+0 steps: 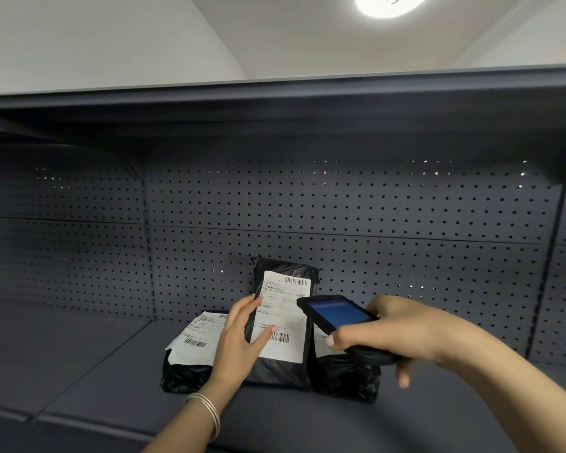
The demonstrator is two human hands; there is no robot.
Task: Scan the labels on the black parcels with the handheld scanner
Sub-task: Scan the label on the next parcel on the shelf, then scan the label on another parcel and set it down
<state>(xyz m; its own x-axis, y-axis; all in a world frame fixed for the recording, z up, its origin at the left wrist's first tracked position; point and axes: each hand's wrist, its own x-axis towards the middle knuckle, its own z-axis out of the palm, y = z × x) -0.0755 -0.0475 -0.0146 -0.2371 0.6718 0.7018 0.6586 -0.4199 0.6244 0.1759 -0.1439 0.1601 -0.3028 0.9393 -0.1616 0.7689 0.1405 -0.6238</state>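
Observation:
Three black parcels sit on a dark shelf (pixel 79 361). The middle parcel (pixel 283 367) stands upright with its white label (pixel 283 322) facing me. My left hand (pixel 242 338) grips its left edge, fingers across the label. A left parcel (pixel 183 371) lies flat, its label (pixel 196 335) facing up. The right parcel (pixel 347 374) is mostly hidden behind my right hand (pixel 396 331), which holds the black handheld scanner (pixel 337 315). The scanner's blue screen is lit and its front end is close to the middle parcel's label.
A dark perforated back panel (pixel 373 230) rises behind the parcels. The upper shelf (pixel 275 103) overhangs above. A round ceiling lamp (pixel 389 3) shines at the top. The shelf surface stretches to the left and right of the parcels.

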